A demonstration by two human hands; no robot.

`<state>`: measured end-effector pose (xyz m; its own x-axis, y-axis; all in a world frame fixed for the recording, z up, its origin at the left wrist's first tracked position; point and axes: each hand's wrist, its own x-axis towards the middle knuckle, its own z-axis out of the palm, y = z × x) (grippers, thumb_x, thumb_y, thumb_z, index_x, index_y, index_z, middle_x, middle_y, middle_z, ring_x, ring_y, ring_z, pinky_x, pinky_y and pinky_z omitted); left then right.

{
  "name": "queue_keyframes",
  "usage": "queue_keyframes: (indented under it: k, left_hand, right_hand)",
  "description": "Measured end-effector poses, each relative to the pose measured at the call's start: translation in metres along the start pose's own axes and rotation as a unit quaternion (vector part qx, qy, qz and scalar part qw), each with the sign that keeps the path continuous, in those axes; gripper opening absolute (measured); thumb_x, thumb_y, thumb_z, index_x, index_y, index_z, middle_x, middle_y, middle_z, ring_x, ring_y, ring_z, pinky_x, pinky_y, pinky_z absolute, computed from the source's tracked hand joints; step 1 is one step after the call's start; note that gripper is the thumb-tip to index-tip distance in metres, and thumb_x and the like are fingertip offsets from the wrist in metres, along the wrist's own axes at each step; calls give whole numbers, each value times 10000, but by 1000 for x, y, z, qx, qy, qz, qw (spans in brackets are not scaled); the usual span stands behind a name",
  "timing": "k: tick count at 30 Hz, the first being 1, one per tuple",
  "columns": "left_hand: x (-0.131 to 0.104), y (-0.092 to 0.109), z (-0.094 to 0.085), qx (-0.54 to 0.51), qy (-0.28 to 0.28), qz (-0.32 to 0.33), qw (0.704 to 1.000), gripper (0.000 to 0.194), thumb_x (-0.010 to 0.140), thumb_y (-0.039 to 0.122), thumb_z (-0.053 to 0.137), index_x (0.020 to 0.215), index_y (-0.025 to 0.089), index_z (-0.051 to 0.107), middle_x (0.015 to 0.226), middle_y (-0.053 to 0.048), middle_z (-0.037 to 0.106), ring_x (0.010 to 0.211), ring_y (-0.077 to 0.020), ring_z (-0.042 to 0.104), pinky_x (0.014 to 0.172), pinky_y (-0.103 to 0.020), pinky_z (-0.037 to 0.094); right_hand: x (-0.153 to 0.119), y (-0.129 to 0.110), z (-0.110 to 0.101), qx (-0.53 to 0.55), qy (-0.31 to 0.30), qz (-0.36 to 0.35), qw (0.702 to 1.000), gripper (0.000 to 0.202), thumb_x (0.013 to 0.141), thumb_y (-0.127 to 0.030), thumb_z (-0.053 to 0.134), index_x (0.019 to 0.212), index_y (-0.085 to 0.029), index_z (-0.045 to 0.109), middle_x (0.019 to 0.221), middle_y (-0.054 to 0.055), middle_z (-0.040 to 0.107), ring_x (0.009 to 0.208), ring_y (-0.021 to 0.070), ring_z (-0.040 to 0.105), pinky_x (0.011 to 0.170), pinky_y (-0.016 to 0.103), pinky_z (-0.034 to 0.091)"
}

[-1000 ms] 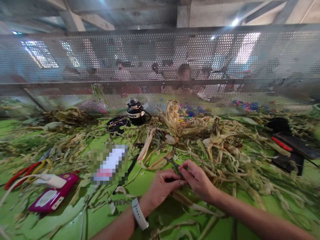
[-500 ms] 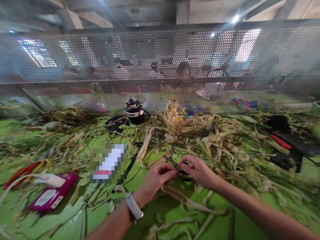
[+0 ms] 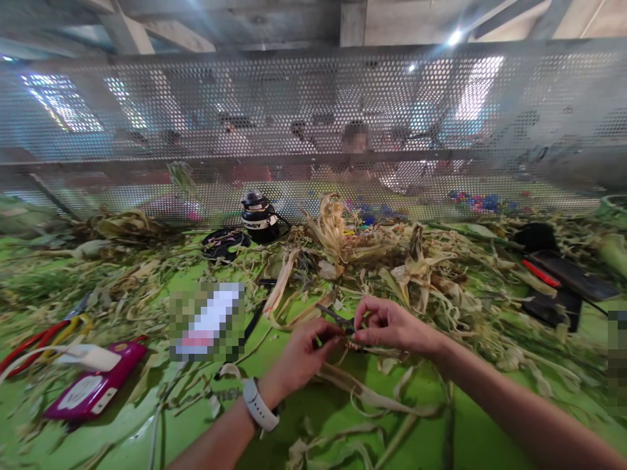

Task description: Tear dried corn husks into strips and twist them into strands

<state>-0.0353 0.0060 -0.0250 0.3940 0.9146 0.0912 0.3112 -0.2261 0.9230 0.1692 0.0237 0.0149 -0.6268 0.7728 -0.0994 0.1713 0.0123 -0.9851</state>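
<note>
Fingers of left hand (image 3: 304, 349) and right hand (image 3: 386, 326) pinch together on small scissors (image 3: 337, 320) between them.

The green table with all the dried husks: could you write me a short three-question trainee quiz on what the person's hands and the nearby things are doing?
1. True or false: the left hand and right hand meet over a small dark tool.
2. What is on the left wrist? A) white watch B) red band C) nothing
3. What lies at the table's left edge beside the pink phone?

Key: 1 true; 2 A; 3 red and yellow pliers.
</note>
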Motion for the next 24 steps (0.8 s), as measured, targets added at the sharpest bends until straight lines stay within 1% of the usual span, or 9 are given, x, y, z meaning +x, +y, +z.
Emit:
queue_keyframes:
  k: [3,5,7,10,13,17,20,21,24]
  left_hand:
    - [1,1,-2,40,44,28,998,162,800,292,581,802,167,683,803,-48,626,788,-164,565,697,-259,426]
    - [1,1,-2,29,53,30,998,156,789,299,592,822,177,682,863,-52,615,803,-163,566,660,-242,434]
    - [0,0,0,9,35,12,999,236,763,304,621,969,197,660,970,-56,602,769,-148,572,591,-220,433]
    - [-1,-5,5,-8,-18,-2,1000,435,709,301,677,1130,226,602,1029,-52,591,658,-111,559,530,-204,416]
    - [-2,-11,11,-12,-12,1,1000,277,730,348,655,945,178,695,878,-45,621,618,-109,533,538,-210,406]
    - [0,-12,12,-63,17,-23,998,278,756,398,611,807,150,725,701,-42,618,592,-128,536,524,-221,412]
    - [1,-10,11,-81,33,-29,996,244,718,390,651,744,159,724,653,-29,610,572,-127,540,520,-222,423]
    - [1,-9,11,-91,30,-42,995,243,710,394,659,729,159,719,650,-25,608,555,-123,537,500,-219,421]
    - [0,-6,11,-135,2,-85,987,258,691,410,677,720,156,708,703,-33,621,546,-123,540,459,-217,426]
  right_hand:
    - [-2,-2,-8,-40,-43,-5,998,272,716,-357,708,798,-121,603,515,-88,389,472,43,300,433,169,202]
    - [-3,-3,-12,-74,-78,-7,994,239,720,-323,708,816,-114,644,541,-79,398,497,46,326,455,170,232]
    - [-4,-5,-15,-101,-102,-4,990,235,731,-296,699,880,-118,658,544,-82,387,500,47,332,462,169,243]
    - [-4,-8,-14,-94,-99,-4,991,260,762,-280,669,969,-127,637,546,-86,385,496,48,328,458,163,243]
    - [-5,-12,-12,-60,-80,-13,995,262,771,-297,662,963,-120,635,553,-85,389,492,44,319,452,162,238]
    - [-9,-15,-16,-89,-98,-15,991,270,743,-320,687,915,-112,674,533,-81,398,473,42,326,443,169,248]
    - [-13,-18,-20,-200,-146,-49,968,223,779,-308,643,882,-123,716,590,-26,558,500,61,429,473,179,318]
    - [-14,-19,-20,-251,-141,-67,955,198,798,-281,617,884,-137,723,649,-1,620,543,76,492,514,185,360]
    - [-15,-22,-17,-419,-45,-111,900,202,836,-203,542,916,-186,727,807,39,709,702,128,617,652,220,420]
